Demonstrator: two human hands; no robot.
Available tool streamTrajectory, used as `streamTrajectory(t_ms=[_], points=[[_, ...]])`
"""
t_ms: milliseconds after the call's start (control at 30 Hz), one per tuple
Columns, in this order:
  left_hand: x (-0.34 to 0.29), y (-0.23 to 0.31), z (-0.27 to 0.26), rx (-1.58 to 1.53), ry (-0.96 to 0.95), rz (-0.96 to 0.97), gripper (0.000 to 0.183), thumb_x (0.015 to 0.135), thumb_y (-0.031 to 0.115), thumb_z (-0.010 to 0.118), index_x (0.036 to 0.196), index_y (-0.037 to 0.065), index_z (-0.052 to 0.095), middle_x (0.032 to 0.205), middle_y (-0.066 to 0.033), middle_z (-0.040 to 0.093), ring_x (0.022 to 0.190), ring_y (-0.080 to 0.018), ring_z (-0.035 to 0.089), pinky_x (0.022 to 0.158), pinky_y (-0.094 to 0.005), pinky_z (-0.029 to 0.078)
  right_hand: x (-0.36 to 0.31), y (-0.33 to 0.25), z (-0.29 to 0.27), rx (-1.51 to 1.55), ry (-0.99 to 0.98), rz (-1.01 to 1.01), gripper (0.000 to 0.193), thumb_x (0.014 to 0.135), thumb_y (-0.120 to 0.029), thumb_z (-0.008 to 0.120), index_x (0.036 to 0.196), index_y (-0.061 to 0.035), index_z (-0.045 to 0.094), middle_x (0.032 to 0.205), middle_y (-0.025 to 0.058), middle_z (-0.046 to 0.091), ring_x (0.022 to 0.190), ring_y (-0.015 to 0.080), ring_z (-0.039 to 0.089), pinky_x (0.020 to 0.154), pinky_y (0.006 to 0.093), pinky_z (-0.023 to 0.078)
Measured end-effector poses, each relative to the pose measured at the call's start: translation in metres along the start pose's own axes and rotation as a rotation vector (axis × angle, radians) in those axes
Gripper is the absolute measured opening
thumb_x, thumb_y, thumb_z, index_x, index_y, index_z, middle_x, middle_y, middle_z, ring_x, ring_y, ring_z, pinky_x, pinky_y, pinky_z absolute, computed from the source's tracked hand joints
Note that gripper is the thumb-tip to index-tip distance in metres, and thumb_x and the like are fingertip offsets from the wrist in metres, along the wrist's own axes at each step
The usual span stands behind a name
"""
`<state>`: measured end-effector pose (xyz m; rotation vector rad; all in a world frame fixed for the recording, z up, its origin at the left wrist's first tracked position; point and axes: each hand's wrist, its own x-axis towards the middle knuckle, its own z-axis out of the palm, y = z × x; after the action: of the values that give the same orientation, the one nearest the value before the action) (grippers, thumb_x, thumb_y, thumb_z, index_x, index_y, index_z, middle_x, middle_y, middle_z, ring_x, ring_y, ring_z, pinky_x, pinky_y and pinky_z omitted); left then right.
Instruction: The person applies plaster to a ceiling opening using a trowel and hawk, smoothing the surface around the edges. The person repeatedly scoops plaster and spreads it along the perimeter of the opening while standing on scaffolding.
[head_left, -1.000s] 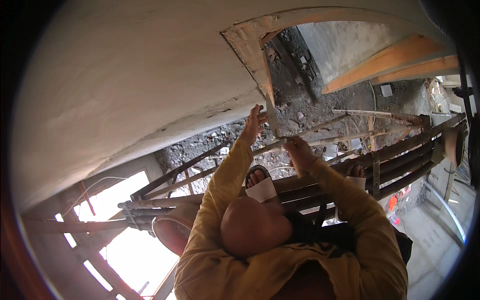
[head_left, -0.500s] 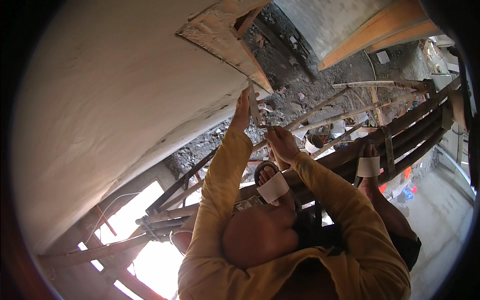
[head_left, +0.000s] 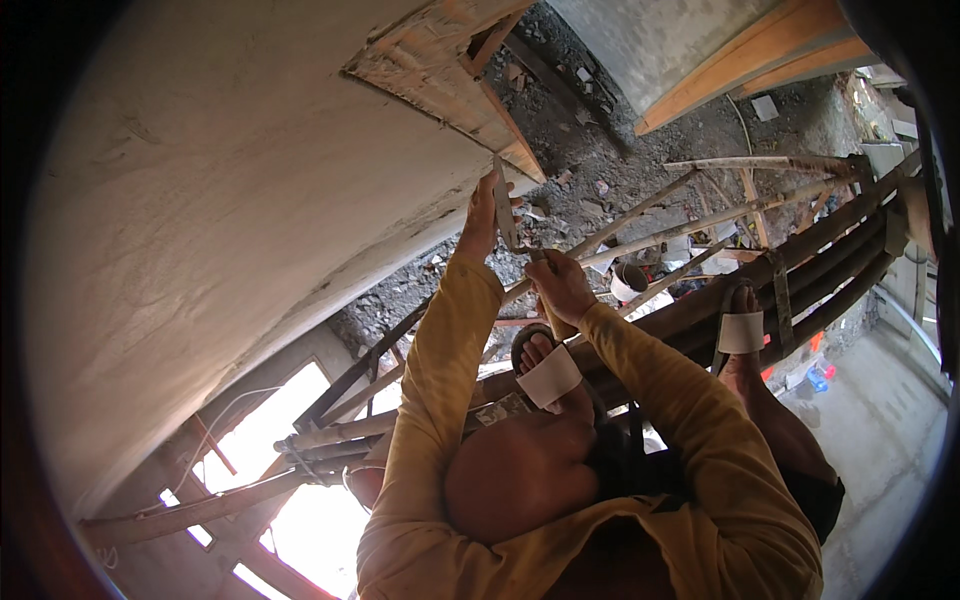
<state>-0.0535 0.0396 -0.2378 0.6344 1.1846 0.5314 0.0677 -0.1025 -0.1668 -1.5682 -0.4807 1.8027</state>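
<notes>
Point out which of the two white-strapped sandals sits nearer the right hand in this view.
The left foot's sandal: it shows just below the right hand, while the right foot's sandal lies well off toward the picture's right.

- Grey trowel blade (head_left: 504, 212)
- Mustard-yellow sleeves (head_left: 440, 350)
- White sandal straps (head_left: 549, 378)
- Beige wall (head_left: 230, 200), left, faintly mottled
- Orange-brown boards (head_left: 745, 68), far right
- Dark grey rubble (head_left: 565, 125), far

A flat-bladed tool (head_left: 506, 215) was held by its handle in the right hand (head_left: 563, 285) — the left hand (head_left: 480, 220) was noted alongside the blade (head_left: 502, 190), near the plastered wall (head_left: 230, 190).
</notes>
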Motion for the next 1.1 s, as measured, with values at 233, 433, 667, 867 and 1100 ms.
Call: streamTrajectory(t_ms=[233,433,667,867,1100], points=[[-0.003,0.004,0.000,-0.005,0.003,-0.006,0.078,0.085,0.057,0.052,0.141,0.006,0.032,0.128,-0.0177,0.047,0.098,-0.0279,0.056,0.069,-0.0419,0.051,-0.007,-0.005,0.007,0.008,0.015,-0.029,0.027,0.087,-0.031,0.058,0.088,-0.0035,0.055,0.066,0.0030,0.051,0.046,0.0135,0.053,0.040,0.0284,0.044],[-0.010,0.009,0.005,-0.006,0.005,0.009,0.078,0.085,0.056,0.053,0.141,0.006,0.033,0.128,-0.0173,0.047,0.099,-0.0284,0.057,0.068,-0.0412,0.052,-0.006,-0.001,0.006,0.001,0.009,-0.033,0.031,0.087,-0.032,0.058,0.098,-0.0034,0.057,0.065,0.0055,0.054,0.047,0.0158,0.055,0.044,0.0310,0.045],[-0.007,0.009,0.002,0.025,0.005,0.029,0.075,0.085,0.056,0.053,0.138,0.006,0.035,0.126,-0.0169,0.050,0.094,-0.0266,0.059,0.067,-0.0406,0.052,-0.008,-0.003,0.007,0.002,0.017,-0.043,0.031,0.086,-0.032,0.058,0.097,-0.0031,0.058,0.064,0.0055,0.054,0.046,0.0163,0.054,0.044,0.0318,0.045],[-0.014,0.016,0.008,0.047,0.015,0.036,0.076,0.086,0.057,0.052,0.138,0.004,0.036,0.126,-0.0167,0.050,0.094,-0.0246,0.059,0.069,-0.0404,0.050,-0.010,-0.004,0.008,0.014,0.011,-0.038,0.030,0.087,-0.032,0.057,0.094,-0.0028,0.058,0.064,0.0054,0.054,0.047,0.0159,0.054,0.045,0.0316,0.045],[-0.019,0.021,0.010,0.062,0.039,0.037,0.075,0.086,0.057,0.052,0.137,0.004,0.037,0.126,-0.0167,0.050,0.094,-0.0240,0.058,0.070,-0.0397,0.050,-0.011,-0.004,0.009,0.005,0.004,-0.065,0.031,0.087,-0.033,0.056,0.092,-0.0020,0.057,0.063,0.0056,0.054,0.047,0.0159,0.055,0.045,0.0313,0.045]])
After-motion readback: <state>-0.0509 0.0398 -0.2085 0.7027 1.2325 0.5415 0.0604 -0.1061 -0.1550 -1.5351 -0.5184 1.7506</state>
